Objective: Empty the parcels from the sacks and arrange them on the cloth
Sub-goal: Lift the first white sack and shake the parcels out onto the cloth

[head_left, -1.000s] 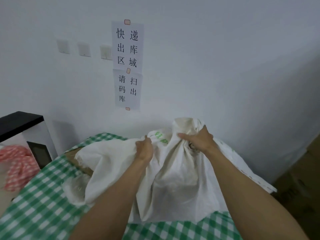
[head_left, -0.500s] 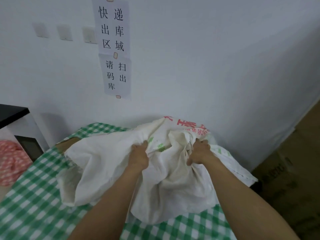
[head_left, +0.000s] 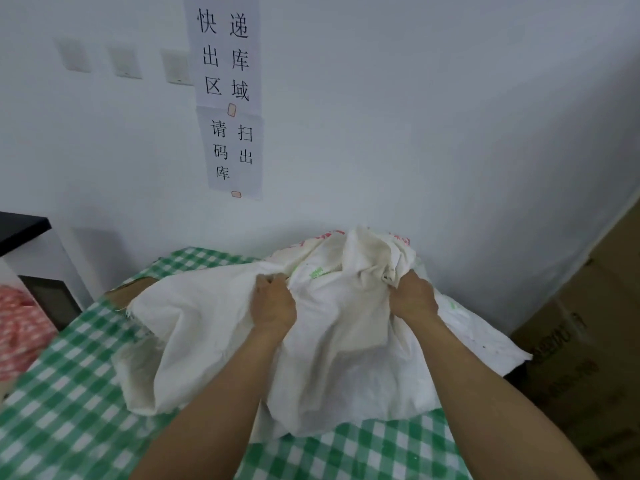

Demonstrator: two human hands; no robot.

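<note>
Clutches white sack (head_left: 332, 358) with left hand (head_left: 273, 303) and right hand (head_left: 412, 297), fingers (head_left: 265, 282) of both clenched in bunched fabric; holds it heaped on green-checked cloth (head_left: 69, 410) near wall (head_left: 415, 133).

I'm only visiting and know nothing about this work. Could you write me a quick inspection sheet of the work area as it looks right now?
Surface: green checked cloth, spread flat.
Job's things: white sack lies bunched on the cloth, with green and red print near its top; a brown cardboard edge peeks from under its left side; no parcels laid out in view.
Clutter: red checked fabric at the left edge.
Grips: left hand and right hand each clutch a fold of the sack.
Cables: nothing seen.
Surroundings: white wall, paper signs, wall switches, cardboard box at right.
</note>
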